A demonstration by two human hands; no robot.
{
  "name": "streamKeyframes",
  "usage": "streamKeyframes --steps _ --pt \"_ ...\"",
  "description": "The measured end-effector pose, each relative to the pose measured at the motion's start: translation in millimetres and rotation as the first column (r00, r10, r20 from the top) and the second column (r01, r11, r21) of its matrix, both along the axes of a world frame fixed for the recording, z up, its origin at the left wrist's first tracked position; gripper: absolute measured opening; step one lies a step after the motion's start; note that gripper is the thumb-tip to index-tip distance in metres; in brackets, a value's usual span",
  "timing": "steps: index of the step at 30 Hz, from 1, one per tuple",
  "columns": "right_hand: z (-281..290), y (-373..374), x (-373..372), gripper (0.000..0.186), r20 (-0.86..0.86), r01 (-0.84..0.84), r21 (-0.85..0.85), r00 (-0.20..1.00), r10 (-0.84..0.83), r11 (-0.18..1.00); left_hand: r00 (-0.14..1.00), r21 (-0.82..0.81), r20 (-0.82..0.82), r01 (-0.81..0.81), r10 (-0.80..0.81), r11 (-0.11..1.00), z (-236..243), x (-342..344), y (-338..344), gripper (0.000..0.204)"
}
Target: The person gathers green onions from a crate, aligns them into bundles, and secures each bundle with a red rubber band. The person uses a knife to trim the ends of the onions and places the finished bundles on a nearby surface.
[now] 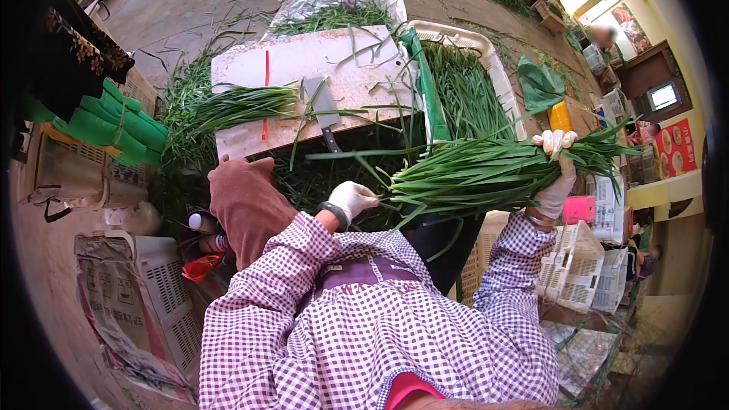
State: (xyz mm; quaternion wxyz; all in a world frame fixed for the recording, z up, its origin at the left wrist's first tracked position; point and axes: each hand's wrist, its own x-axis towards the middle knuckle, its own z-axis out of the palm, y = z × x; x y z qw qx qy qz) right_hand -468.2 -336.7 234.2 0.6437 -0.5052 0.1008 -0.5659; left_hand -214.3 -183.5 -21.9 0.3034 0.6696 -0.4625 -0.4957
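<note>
My right hand (556, 153), in a white glove, is wrapped round a thick bunch of garlic chives (471, 175) and holds it level above my lap. The pale stalk ends point left and the green leaf tips stick out to the right. My left hand (354, 200), also gloved, has its fingers pinched together beside the stalk ends; whatever they grip is too small to make out. Ahead lies a pale board (243, 68) with a strip of red tape. On it rest a cleaver (322, 110) and another bunch of chives (241, 106).
Right of the board stands a white crate (497, 68) filled with chives, with green cloth along its side. Loose leaves litter the floor around the board. Green bundles (121, 125) and a crate (163, 288) are at left. White baskets (573, 266) stand at right. Other people are farther off.
</note>
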Motion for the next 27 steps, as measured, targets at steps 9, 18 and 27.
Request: streamKeyframes --steps 9,18,27 --pt "2.8 9.4 6.2 0.025 -0.011 -0.111 -0.059 0.994 0.110 0.992 0.404 0.250 -0.872 -0.117 0.277 0.961 4.0 -17.5 -15.8 0.030" --pt "16.4 27.6 4.4 0.021 0.020 -0.113 -0.115 0.993 0.116 0.987 0.973 -0.070 0.193 -0.112 0.124 0.991 -40.8 -1.8 -3.9 0.020" --pt "8.5 22.7 22.0 0.022 0.022 -0.102 -0.002 0.994 0.103 0.995 0.686 -0.209 -0.710 0.007 -0.157 0.978 1.0 -13.4 -39.3 0.025"
